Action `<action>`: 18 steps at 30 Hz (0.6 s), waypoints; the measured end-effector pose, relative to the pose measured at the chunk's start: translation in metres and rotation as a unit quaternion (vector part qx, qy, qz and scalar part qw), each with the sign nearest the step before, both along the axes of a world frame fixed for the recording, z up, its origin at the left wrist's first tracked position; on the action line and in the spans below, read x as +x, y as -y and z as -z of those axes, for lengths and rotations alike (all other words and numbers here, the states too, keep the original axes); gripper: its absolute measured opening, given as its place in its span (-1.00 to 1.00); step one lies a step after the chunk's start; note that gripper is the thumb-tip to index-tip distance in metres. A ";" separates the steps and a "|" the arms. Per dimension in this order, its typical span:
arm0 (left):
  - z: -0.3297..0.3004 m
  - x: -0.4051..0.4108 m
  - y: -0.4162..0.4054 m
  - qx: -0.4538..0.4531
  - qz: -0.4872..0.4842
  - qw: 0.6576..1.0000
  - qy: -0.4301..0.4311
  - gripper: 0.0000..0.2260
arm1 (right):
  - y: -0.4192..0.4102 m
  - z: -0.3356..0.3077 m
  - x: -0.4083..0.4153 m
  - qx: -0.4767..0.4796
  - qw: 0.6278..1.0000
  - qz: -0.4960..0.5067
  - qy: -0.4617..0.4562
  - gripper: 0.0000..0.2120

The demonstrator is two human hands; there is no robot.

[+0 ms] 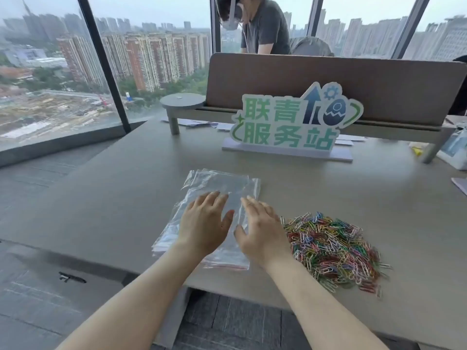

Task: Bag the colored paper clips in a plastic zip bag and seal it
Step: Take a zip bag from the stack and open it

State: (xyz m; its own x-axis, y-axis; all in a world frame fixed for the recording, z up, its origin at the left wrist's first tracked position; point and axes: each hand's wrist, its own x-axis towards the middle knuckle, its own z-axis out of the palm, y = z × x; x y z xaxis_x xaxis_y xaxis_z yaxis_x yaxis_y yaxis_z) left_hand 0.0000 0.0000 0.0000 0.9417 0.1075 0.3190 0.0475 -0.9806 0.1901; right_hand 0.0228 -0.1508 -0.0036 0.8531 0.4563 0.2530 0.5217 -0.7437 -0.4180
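Note:
A stack of clear plastic zip bags (222, 183) with red seal strips lies flat on the grey table (126, 198), near its front edge. My left hand (203, 223) rests palm down on the stack with fingers straight. My right hand (261, 231) lies flat beside it on the stack's right part, fingers extended. A heap of colored paper clips (331, 248) sits on the table just right of my right hand, loose and touching no bag.
A green and white standing sign (290, 122) stands behind the bags. A brown divider panel (328, 79) runs across the back, with a person behind it. A small round shelf (182, 101) is at the back left. A white device (454, 150) sits at the right edge.

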 end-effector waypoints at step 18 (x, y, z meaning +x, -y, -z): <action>0.024 -0.072 -0.015 -0.050 0.022 0.995 -0.087 -0.52 | -0.003 0.035 -0.056 0.019 0.998 -0.010 -0.058 -0.39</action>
